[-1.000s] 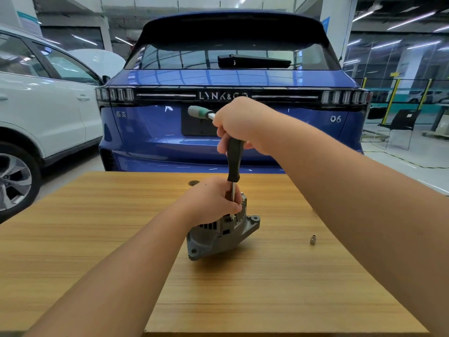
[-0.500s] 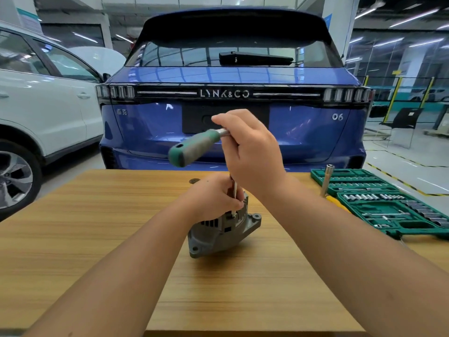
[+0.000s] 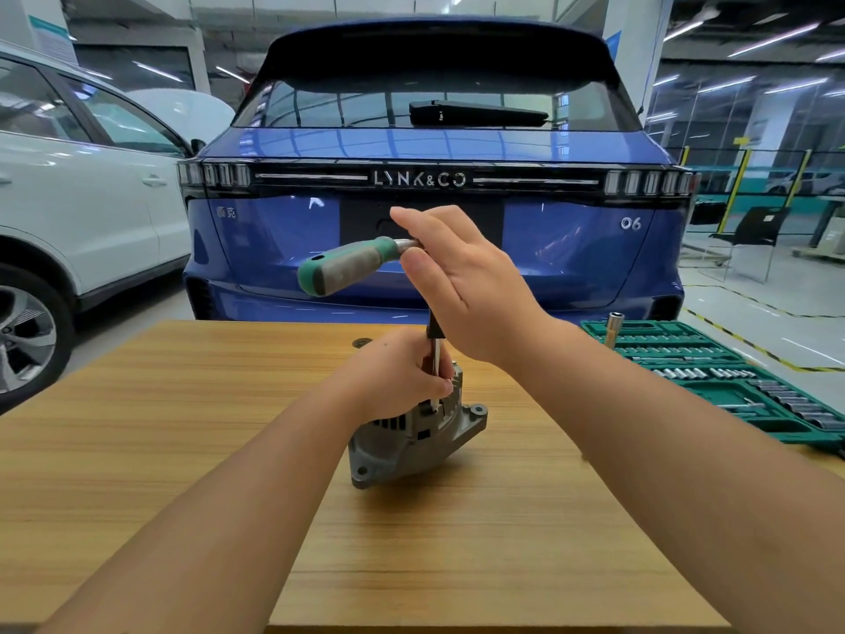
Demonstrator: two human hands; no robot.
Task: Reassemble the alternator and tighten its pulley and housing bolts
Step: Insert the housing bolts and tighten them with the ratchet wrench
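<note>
Green case [image 3: 676,334] holds sockets [image 3: 686,373]; left hand [image 3: 393,377] pinches extension [image 3: 436,359], right hand [image 3: 471,286] spread on ratchet [image 3: 347,265]

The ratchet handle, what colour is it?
Green and grey, worn; the ratchet handle shows best in the head view.

Alternator [image 3: 414,439]: grey cast-metal housing w/ vent slots and bolt lugs, tilted, resting on wooden table near its centre. Ratchet wrench [image 3: 352,265]: green/grey grip, chrome head end, handle sticking out to the left, roughly level, above the alternator. Extension bar [image 3: 435,359]: black upper section, chrome shaft, upright, lower end down at alternator's top.
</note>
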